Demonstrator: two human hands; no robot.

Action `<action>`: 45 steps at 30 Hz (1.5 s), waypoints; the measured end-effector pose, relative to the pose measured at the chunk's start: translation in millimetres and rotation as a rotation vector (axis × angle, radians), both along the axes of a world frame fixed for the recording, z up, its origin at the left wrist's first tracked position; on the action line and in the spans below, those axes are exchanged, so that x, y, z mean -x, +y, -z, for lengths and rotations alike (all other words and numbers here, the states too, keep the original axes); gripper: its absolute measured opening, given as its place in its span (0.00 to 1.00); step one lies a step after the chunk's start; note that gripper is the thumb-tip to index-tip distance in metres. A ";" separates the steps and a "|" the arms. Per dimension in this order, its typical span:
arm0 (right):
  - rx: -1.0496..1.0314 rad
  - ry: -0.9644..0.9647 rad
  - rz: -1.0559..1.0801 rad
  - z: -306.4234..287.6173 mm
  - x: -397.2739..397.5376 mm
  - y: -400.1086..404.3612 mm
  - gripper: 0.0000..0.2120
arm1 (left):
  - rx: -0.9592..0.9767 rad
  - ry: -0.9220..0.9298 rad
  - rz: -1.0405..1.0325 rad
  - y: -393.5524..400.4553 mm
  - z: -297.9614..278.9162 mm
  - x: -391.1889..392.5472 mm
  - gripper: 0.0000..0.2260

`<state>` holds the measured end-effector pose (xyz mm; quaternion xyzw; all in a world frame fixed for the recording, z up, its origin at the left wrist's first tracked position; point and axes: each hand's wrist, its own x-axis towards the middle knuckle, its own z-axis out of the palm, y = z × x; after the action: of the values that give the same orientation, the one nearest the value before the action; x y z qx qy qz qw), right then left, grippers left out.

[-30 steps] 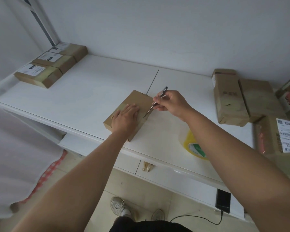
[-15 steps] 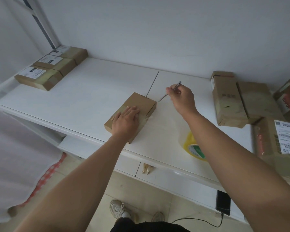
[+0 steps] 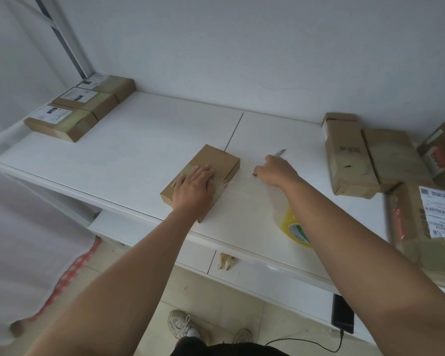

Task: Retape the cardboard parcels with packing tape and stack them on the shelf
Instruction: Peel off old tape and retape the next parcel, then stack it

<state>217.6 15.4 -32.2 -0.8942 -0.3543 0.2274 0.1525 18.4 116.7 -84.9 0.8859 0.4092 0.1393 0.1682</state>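
Taping step on small cardboard parcel (image 3: 211,173), mid-worktop (image 3: 139,150). Left hand (image 3: 194,188) pressed flat on parcel lid, fingers (image 3: 206,173) straight, over fresh tape strip. Right hand (image 3: 275,170) just right of parcel, fingers curled round slim knife (image 3: 280,152), blade poking out beyond knuckles. Next, prob: put knife down, smooth tape, move parcel to labelled stack (image 3: 82,109) far left. Yellow tape roll (image 3: 294,229) under right forearm. Labels too blurred to read.

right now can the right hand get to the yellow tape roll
Probably yes: the tape roll sits on the white tabletop under the right forearm, nothing on it. But the right hand holds a knife, so put that down first.
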 end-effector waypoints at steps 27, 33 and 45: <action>-0.175 0.391 -0.361 -10.7 19.4 -5.9 0.06 | -0.005 0.006 -0.028 -2.8 0.0 -4.9 0.17; -0.223 0.411 -0.301 -12.4 3.1 -19.9 0.05 | 0.031 0.029 -0.052 -0.2 -1.4 -3.8 0.18; 0.059 0.291 -0.361 5.6 1.1 -10.9 0.11 | 0.009 0.124 -0.028 -2.0 -5.8 -3.6 0.26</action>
<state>216.5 4.6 -37.9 -0.7781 -0.4759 0.3879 0.1325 22.0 114.7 -79.1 0.8862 0.4320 0.0847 0.1445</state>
